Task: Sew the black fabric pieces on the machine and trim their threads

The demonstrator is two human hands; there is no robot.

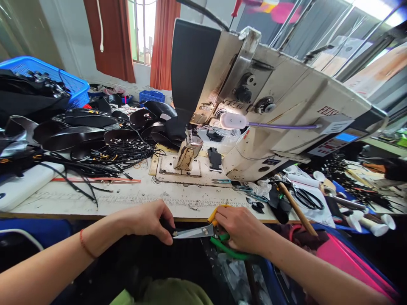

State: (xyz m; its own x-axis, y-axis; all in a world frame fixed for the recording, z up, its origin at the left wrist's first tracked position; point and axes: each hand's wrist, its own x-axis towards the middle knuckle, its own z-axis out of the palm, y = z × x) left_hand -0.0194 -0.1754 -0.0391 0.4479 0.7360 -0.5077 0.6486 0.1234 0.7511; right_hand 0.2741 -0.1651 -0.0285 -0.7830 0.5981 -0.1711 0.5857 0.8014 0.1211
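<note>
In front of the table's near edge, my right hand grips a pair of scissors by its handles, one yellow and one green. The blades point left toward my left hand. Between the thumb and fingers of that hand is a small black piece, mostly hidden, so its kind is unclear. The blade tips reach the black piece. Behind both hands stands a large cream sewing machine, its lit head above a narrow metal post.
Black straps and curved black pieces pile up on the left, below a blue basket. Right of the machine lie blue-handled snips, black scissors, a wooden-handled tool and white spools. The white table has a printed ruler.
</note>
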